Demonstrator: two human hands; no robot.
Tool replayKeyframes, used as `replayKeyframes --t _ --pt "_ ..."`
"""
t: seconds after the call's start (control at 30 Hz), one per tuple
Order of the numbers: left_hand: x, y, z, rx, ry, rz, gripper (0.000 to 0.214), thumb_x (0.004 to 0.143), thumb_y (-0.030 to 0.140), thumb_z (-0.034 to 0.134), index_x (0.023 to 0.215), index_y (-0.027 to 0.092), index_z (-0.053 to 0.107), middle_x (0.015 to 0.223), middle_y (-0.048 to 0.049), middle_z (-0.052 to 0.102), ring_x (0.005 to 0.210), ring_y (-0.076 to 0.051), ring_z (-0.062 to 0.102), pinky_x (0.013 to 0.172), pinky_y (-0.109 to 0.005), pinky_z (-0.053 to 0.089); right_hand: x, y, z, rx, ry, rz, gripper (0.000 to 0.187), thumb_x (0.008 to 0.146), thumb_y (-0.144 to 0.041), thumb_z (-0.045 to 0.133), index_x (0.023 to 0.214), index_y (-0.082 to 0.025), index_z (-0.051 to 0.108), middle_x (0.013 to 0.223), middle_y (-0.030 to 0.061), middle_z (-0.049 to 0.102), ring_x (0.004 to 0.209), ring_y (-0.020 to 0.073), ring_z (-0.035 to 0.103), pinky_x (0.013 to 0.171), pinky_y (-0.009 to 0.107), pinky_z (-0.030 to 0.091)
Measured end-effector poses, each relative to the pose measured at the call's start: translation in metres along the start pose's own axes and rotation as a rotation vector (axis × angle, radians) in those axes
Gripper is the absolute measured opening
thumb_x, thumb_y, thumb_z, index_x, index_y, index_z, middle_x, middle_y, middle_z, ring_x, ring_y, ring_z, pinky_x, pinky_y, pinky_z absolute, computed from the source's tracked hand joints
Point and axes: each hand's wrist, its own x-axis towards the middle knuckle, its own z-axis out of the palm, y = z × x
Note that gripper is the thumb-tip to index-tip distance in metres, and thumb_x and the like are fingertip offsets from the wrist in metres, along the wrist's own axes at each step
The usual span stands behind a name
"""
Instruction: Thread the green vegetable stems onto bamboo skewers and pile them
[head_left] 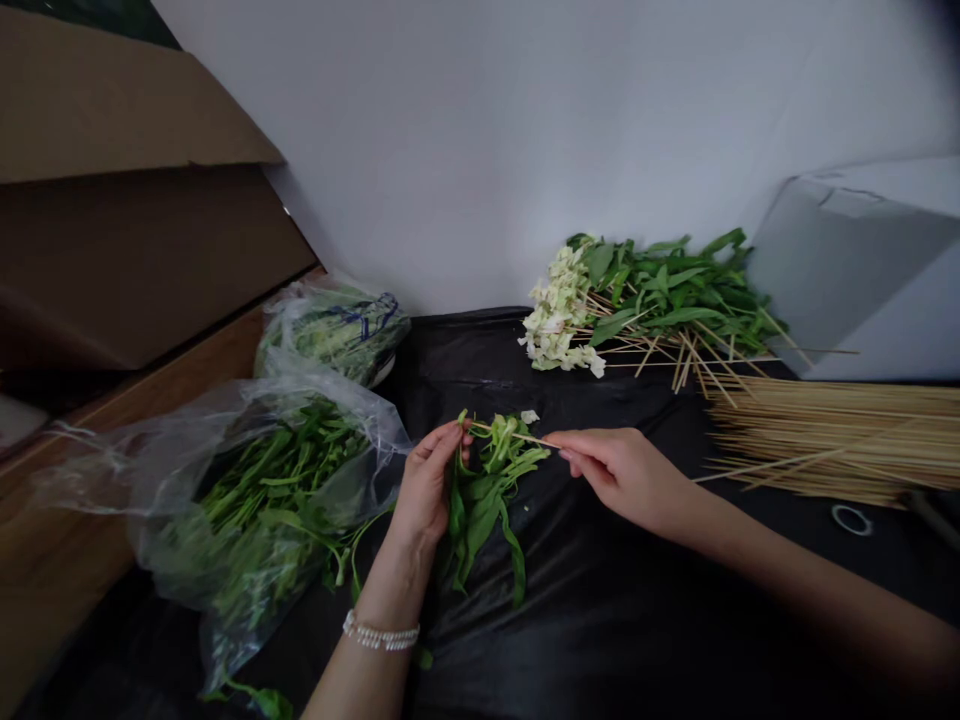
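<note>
My right hand pinches a thin wooden skewer, which points left across the black sheet. At the skewer's far end, my left hand is closed, thumb against fingers, on a green leafy stem. Cut leafy greens hang or lie just right of my left hand, with pale stems bunched on the skewer or right behind it; I cannot tell which. A small white scrap lies beyond the skewer. Beaded strands circle my left wrist.
Clear plastic bags of greens lie at the left, beside a cardboard box. Skewered leaves and white pieces are piled at the back right. Many bare skewers, a ring and a white box are at the right.
</note>
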Motion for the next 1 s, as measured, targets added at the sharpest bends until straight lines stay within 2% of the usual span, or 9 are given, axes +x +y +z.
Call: replayKeyframes --t 0.33,1.0 --pt "-0.0033 0.0012 0.0032 -0.019 0.003 -0.039 0.034 0.054 0.026 0.090 0.082 0.013 0.077 0.067 0.0011 0.070 0.056 -0.005 0.057 0.056 -0.015 0.047 -0.0004 -0.0010 0.0007 0.004 -0.004 0.000 0.039 0.091 -0.018 0.042 0.120 -0.014 0.068 0.089 0.0079 0.074 0.074 0.0157 0.068 0.073 0.031 0.053" --pt "-0.0028 0.0000 0.0047 0.020 0.024 0.002 0.031 0.052 0.026 0.090 0.078 0.014 0.078 0.068 -0.0008 0.072 0.057 -0.006 0.059 0.056 -0.015 0.047 -0.0007 0.0014 0.0033 -0.002 -0.003 0.007 0.039 0.091 -0.020 0.042 0.119 -0.015 0.068 0.088 0.0077 0.075 0.073 0.0158 0.068 0.074 0.032 0.053"
